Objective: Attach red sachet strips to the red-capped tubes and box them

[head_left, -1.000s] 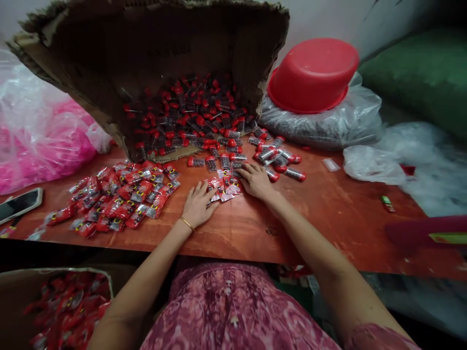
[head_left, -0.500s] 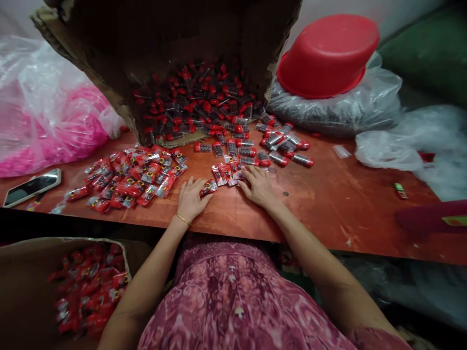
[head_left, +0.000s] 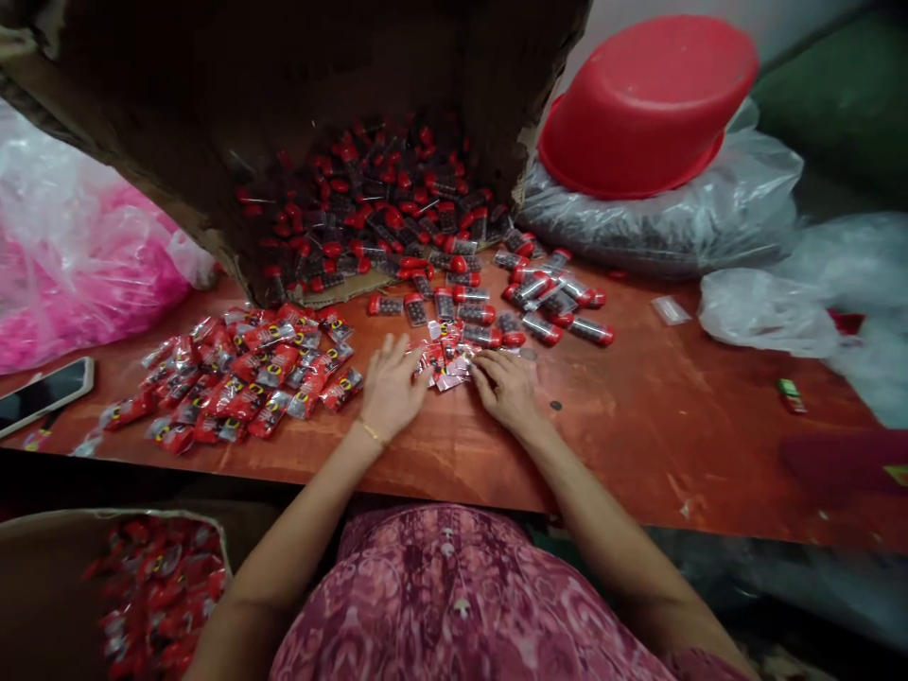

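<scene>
My left hand [head_left: 392, 389] and my right hand [head_left: 506, 386] lie on the red-brown table [head_left: 659, 416], fingers spread, on either side of a small bunch of red sachets [head_left: 445, 359]. Both sets of fingertips touch that bunch. A larger heap of red packets [head_left: 241, 378] lies to the left of my left hand. Small clear tubes with red caps [head_left: 511, 303] spill from a tipped cardboard box [head_left: 298, 85] just beyond my hands.
A red basin [head_left: 645, 104] rests upside down on a clear bag of dark goods at the back right. A pink-filled plastic bag [head_left: 78, 255] and a phone [head_left: 43, 395] are at the left. A carton of red packets [head_left: 156, 591] sits below the table's edge.
My hands have drawn closer together around the small bunch of sachets, gathering it. The view has shifted slightly.
</scene>
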A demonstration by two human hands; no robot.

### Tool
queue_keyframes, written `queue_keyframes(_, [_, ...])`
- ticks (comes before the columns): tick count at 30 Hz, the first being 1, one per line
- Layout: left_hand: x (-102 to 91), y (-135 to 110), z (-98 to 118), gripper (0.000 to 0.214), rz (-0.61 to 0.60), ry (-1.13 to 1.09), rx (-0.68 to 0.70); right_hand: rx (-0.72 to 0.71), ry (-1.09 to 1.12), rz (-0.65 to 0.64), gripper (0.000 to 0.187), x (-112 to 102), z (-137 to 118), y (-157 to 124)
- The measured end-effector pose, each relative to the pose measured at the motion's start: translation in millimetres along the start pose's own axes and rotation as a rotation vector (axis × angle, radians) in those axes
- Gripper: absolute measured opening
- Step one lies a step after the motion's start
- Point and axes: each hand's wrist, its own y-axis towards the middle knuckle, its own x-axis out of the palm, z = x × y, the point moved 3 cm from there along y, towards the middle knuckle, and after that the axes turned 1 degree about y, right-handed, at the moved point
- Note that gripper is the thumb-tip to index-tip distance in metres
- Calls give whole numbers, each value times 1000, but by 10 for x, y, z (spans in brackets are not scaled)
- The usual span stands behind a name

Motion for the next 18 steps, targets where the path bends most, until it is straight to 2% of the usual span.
queue_keyframes(3, [232, 335, 292, 40, -82, -45, 134, 57, 9, 10, 27, -45, 66, 10])
queue_keyframes(6, [395, 483, 400, 34, -135, -13, 221, 100, 29, 2, 28, -83, 142, 12])
queue_keyframes(10, [396, 407, 351, 32, -152, 31, 241, 104, 16, -24, 30, -101, 175, 26])
queue_keyframes(14, [347, 320, 304, 34, -149, 41, 173, 138, -136, -35, 36, -100, 145, 88])
queue_keyframes(18, [402, 355, 294, 35, -169, 9, 101, 162, -258, -86, 37, -78, 162, 175])
